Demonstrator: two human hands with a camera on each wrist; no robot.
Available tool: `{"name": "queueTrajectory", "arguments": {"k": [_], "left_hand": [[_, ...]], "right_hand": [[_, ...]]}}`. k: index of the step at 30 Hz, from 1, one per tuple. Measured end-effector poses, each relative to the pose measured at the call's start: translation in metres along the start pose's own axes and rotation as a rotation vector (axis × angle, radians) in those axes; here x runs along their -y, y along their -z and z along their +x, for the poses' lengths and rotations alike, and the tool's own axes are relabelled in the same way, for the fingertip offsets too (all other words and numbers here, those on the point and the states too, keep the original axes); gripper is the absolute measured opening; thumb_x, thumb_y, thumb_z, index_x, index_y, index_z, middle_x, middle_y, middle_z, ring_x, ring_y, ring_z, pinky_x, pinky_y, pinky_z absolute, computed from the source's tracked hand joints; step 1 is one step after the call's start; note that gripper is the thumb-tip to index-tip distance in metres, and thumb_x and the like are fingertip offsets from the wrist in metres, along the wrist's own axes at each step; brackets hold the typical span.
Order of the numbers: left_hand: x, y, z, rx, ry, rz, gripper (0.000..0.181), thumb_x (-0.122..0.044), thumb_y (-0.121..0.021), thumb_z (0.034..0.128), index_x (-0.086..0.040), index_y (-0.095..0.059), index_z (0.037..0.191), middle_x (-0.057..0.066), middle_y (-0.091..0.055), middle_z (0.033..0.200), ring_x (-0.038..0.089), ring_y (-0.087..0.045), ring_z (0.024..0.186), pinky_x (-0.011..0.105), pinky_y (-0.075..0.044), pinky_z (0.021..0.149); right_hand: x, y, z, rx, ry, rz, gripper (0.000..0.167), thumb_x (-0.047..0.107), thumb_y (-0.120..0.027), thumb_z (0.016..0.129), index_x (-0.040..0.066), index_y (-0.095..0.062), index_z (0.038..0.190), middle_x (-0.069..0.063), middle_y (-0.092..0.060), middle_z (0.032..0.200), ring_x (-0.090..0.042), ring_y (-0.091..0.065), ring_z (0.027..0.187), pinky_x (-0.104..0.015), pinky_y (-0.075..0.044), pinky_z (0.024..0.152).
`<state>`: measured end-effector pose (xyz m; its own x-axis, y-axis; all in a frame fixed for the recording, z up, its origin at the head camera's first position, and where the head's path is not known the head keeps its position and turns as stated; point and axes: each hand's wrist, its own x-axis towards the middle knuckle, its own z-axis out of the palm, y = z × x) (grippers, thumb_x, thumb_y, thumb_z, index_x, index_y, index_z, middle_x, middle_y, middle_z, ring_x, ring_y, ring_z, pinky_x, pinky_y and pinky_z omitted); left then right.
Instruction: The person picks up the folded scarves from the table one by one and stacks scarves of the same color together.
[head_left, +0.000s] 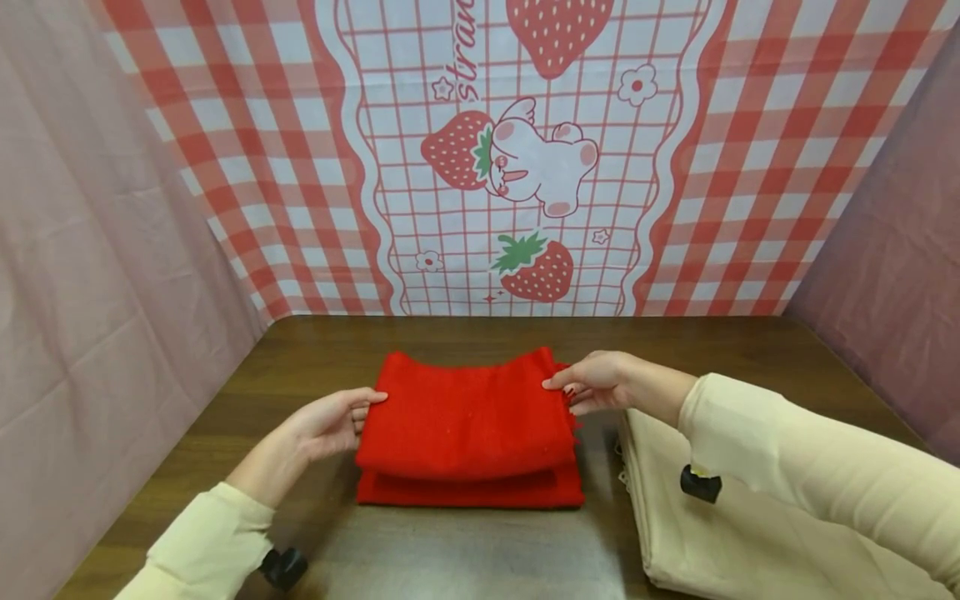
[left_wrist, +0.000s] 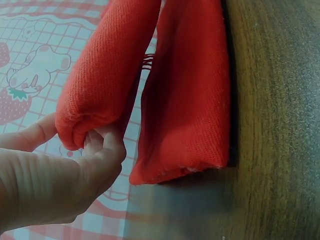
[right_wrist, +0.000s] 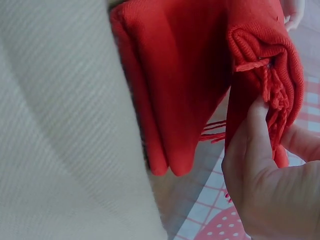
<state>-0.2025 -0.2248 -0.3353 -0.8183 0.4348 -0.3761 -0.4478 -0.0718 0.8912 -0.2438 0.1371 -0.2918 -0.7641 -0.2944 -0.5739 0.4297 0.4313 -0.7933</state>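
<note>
A folded red scarf (head_left: 465,417) with fringe along its right end lies on the table, its upper fold lifted off the layers below. My left hand (head_left: 330,425) pinches the left end of that raised fold; in the left wrist view, the thumb and fingers of the left hand (left_wrist: 70,175) go round the folded edge. At the right end, my right hand (head_left: 596,383) grips the raised fold beside the fringe. The right wrist view shows the fringe (right_wrist: 277,95) bunched between thumb and fingers of the right hand (right_wrist: 270,175), with the lower scarf layers (right_wrist: 170,90) apart from it.
A folded beige cloth (head_left: 720,533) with a fringed edge lies at the right front, under the right forearm. The brown wooden table (head_left: 315,358) meets a red-and-white strawberry-print cloth (head_left: 517,167) at the back. Pink drapes (head_left: 112,250) hang at both sides.
</note>
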Motion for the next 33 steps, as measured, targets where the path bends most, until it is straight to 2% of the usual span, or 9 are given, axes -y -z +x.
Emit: {"name": "queueTrajectory", "arguments": {"k": [2, 7, 9, 13, 16, 21, 26, 33], "left_hand": [[0.002, 0.000, 0.001, 0.003, -0.003, 0.003, 0.026, -0.018, -0.037, 0.1004, -0.022, -0.059, 0.087, -0.010, -0.067, 0.085, 0.008, -0.062, 0.085, 0.028, -0.051, 0.080], [0.006, 0.000, 0.003, 0.001, -0.005, 0.011, 0.022, -0.020, -0.038, 0.1007, -0.022, -0.058, 0.090, -0.009, -0.065, 0.088, 0.008, -0.061, 0.087, 0.028, -0.050, 0.082], [0.007, 0.000, 0.004, -0.002, -0.005, 0.014, 0.020, -0.020, -0.038, 0.1006, -0.021, -0.057, 0.092, -0.009, -0.065, 0.088, 0.009, -0.061, 0.088, 0.028, -0.050, 0.082], [0.008, -0.001, 0.005, -0.008, -0.003, 0.022, 0.018, -0.020, -0.039, 0.1004, -0.020, -0.055, 0.094, -0.010, -0.065, 0.086, 0.008, -0.061, 0.087, 0.028, -0.050, 0.081], [0.009, 0.000, 0.007, -0.018, -0.003, 0.024, 0.019, -0.019, -0.038, 0.1004, -0.020, -0.056, 0.093, -0.010, -0.066, 0.084, 0.008, -0.061, 0.085, 0.028, -0.050, 0.081], [0.009, 0.002, 0.009, -0.032, -0.004, 0.020, 0.020, -0.018, -0.038, 0.1002, -0.020, -0.056, 0.092, -0.010, -0.065, 0.084, 0.009, -0.061, 0.085, 0.028, -0.050, 0.081], [0.009, 0.003, 0.010, -0.036, -0.004, 0.018, 0.019, -0.018, -0.039, 0.1000, -0.020, -0.056, 0.091, -0.010, -0.066, 0.083, 0.008, -0.061, 0.085, 0.028, -0.051, 0.081], [0.013, 0.005, 0.012, -0.050, -0.003, 0.015, 0.024, -0.017, -0.039, 0.1003, -0.021, -0.059, 0.089, -0.010, -0.067, 0.081, 0.007, -0.062, 0.083, 0.027, -0.051, 0.080]], "right_hand": [[-0.001, -0.001, 0.001, -0.008, 0.001, -0.001, 0.044, 0.016, -0.061, 0.093, -0.006, -0.044, 0.128, -0.004, -0.046, 0.090, -0.006, -0.051, 0.063, -0.017, -0.054, 0.059], [-0.005, -0.002, 0.002, -0.012, 0.003, 0.009, 0.029, 0.014, -0.061, 0.092, -0.001, -0.046, 0.111, -0.002, -0.045, 0.084, -0.006, -0.050, 0.062, -0.017, -0.055, 0.059], [-0.007, -0.002, 0.002, -0.013, 0.004, 0.008, 0.032, 0.014, -0.061, 0.092, -0.003, -0.045, 0.114, -0.002, -0.044, 0.084, -0.006, -0.050, 0.062, -0.017, -0.055, 0.059], [-0.010, -0.003, 0.003, -0.012, 0.006, 0.006, 0.049, 0.014, -0.060, 0.093, -0.008, -0.038, 0.132, -0.005, -0.044, 0.093, -0.007, -0.051, 0.067, -0.018, -0.056, 0.062], [-0.011, -0.003, 0.005, -0.011, 0.003, 0.011, 0.053, 0.015, -0.060, 0.093, -0.008, -0.036, 0.134, -0.006, -0.044, 0.095, -0.008, -0.051, 0.070, -0.018, -0.056, 0.063], [-0.012, -0.003, 0.010, -0.015, 0.003, 0.021, 0.038, 0.016, -0.060, 0.093, -0.005, -0.045, 0.121, -0.005, -0.045, 0.092, -0.009, -0.051, 0.069, -0.018, -0.056, 0.062], [-0.013, -0.003, 0.011, -0.019, 0.007, 0.028, 0.036, 0.015, -0.060, 0.093, -0.005, -0.047, 0.121, -0.006, -0.045, 0.094, -0.011, -0.052, 0.074, -0.019, -0.056, 0.065], [-0.019, -0.004, 0.013, -0.013, 0.005, 0.039, 0.026, 0.010, -0.060, 0.092, -0.004, -0.052, 0.112, -0.005, -0.045, 0.086, -0.011, -0.051, 0.074, -0.021, -0.057, 0.067]]}}
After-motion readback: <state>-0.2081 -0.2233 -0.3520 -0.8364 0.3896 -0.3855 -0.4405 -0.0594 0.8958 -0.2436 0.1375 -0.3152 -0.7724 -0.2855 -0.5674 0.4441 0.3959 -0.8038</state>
